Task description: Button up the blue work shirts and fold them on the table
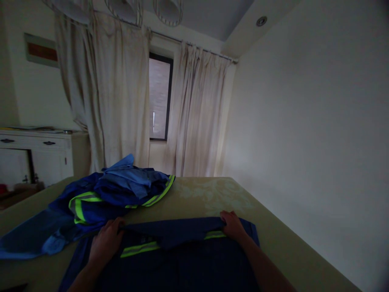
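A dark navy work jacket point(188, 263) with yellow-green reflective strips lies spread over the near part of the table. Its far edge is turned up into a flap between my two hands. At the left end of that edge, my left hand point(107, 240) has its fingers closed on the cloth. My right hand point(232, 225) grips the same edge near its right end, with the fingertips partly hidden by the fabric. The jacket's lower part runs out of view at the bottom.
Beyond my left hand is a heap of blue clothes point(121, 190) with reflective bands. A light blue garment point(30, 239) trails to the left edge. The table point(209, 194) wears a patterned green cloth. A white cabinet point(51, 142) stands at back left; a wall point(304, 134) runs along the right.
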